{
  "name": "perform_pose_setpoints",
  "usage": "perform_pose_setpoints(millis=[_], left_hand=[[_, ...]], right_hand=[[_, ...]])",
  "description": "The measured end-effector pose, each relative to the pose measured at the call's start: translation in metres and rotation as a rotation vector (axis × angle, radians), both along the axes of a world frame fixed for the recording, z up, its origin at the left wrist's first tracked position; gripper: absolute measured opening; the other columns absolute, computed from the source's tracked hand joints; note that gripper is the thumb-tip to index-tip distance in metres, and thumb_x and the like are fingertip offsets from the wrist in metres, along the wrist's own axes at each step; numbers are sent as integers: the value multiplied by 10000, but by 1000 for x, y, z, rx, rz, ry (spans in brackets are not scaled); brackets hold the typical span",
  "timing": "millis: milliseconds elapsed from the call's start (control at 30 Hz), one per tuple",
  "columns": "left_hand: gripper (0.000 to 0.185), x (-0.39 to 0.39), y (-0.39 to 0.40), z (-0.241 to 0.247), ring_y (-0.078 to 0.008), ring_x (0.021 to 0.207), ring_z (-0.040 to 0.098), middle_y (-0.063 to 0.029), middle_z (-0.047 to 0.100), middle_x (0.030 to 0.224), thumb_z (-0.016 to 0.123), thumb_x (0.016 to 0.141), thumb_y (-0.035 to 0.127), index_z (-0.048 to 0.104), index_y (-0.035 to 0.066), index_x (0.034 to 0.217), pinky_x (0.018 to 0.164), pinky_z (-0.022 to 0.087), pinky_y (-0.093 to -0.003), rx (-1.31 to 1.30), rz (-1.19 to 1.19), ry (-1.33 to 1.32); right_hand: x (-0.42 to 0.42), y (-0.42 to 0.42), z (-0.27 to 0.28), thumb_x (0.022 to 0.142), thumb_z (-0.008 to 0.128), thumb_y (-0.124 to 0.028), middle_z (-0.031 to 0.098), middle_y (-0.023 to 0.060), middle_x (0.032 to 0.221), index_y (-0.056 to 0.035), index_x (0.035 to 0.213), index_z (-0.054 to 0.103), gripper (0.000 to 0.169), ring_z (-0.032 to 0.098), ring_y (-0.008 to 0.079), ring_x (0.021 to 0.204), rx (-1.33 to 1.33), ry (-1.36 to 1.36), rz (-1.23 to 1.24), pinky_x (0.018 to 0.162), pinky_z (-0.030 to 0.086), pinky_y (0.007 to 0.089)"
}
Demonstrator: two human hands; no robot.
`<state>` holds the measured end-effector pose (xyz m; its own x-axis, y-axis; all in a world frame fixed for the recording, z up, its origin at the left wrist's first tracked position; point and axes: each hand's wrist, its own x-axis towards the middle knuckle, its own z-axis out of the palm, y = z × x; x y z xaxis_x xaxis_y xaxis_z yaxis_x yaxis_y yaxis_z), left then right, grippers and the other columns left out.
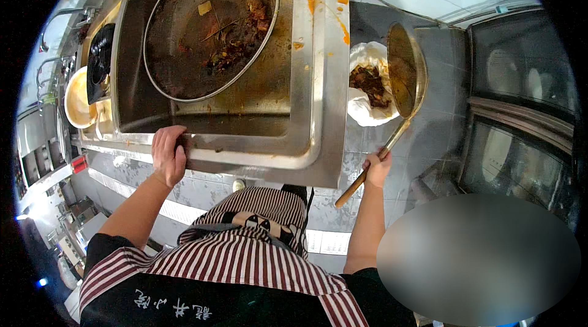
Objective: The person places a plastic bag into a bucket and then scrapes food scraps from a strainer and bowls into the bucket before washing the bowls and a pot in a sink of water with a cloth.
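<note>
My right hand [378, 168] grips the wooden handle of a round metal strainer [406, 72], which is tilted on its side over a bin lined with a white bag [374, 118]. Dark food waste [370, 85] lies in the bag. My left hand [169, 154] rests on the front rim of a stainless steel sink [239, 145], holding nothing. A large round mesh screen or pan with a metal rim [211, 92] sits in the sink, with dark food scraps [225, 53] and a small yellowish piece [204, 8] in it.
Orange sauce is spilled on the sink's right edge [337, 0]. Left of the basin are a cream-coloured bowl [77, 106] and a black container [102, 60]. A glass-fronted cabinet [514, 143] stands at right. The tiled floor [363, 141] has wet marks.
</note>
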<state>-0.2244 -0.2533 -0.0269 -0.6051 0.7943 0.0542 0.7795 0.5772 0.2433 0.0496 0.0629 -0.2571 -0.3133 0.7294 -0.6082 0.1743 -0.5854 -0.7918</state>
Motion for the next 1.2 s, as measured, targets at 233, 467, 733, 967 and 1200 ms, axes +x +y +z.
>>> perform_pose_setpoints(millis=[233,467,733,967,1200], left_hand=[[290,2,-11,-12,-327,892,476,-141,534,936,524,650,56,517,38,939,817,366,-418,-85,178,-59],[219,-2,-13,5,-299,834,505,-111,557,840,549,693,166,553,69,890,808,378,-396,154,183,-74],[391,-142,-34,-68,-253,825,531,-156,528,927,590,709,189,463,-27,1009,669,438,-337,575,1375,-355],[296,-206,-44,-150,-256,829,525,-156,526,971,564,769,163,507,-2,1008,697,424,-359,351,1558,-1125],[77,-207,-38,-59,-219,587,479,-108,509,667,495,730,77,504,23,784,568,380,-351,694,1444,-874]], right_hand=[[5,18,91,662,504,4,375,2,610,-34,953,388,316,324,86,445,-184,142,-96,386,269,207],[43,3,192,682,523,8,379,3,634,-60,997,434,334,318,90,460,-306,507,-66,381,301,204],[26,-47,327,725,514,-22,340,3,649,-30,1138,358,442,327,80,450,-201,708,137,371,329,221],[-65,-133,378,729,514,0,356,12,644,26,1135,343,441,358,85,440,-350,733,147,376,332,234],[-116,-156,366,671,529,-45,351,5,629,-11,1110,404,458,323,82,430,-296,494,198,355,301,227]])
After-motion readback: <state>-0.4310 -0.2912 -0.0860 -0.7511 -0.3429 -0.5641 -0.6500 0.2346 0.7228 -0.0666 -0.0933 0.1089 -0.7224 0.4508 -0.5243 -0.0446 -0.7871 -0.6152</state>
